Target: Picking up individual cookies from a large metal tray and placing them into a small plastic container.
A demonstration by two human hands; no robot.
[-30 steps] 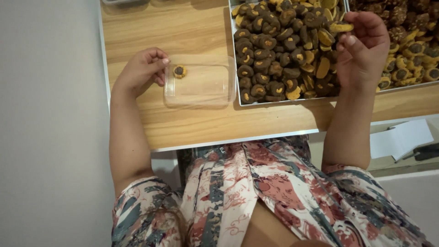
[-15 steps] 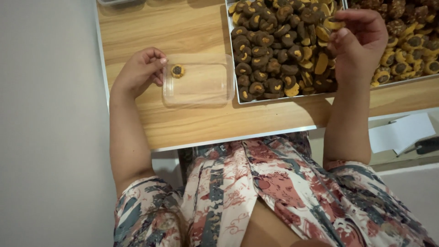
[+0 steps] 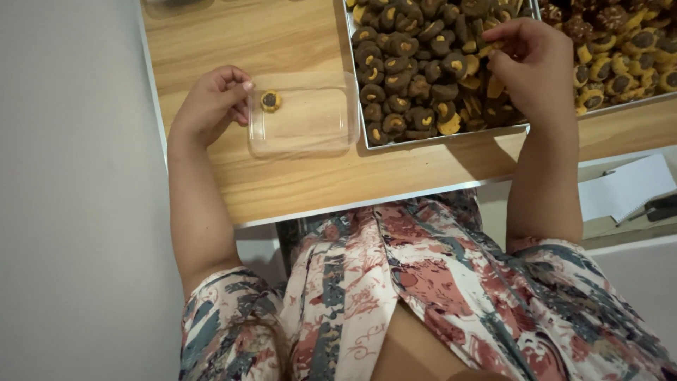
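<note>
Head | left hand (image 3: 210, 104) pinches clear box (image 3: 303, 121) edge | right hand (image 3: 529, 67) fingers curled over tray (image 3: 437, 138) cookies

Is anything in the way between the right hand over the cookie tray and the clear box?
Nothing visible blocks it. The right hand is over the cookies in the tray; the clear box lies open just beside the tray on the table. Only the tray's low rim lies between. The left hand holds the box's far edge.
</note>
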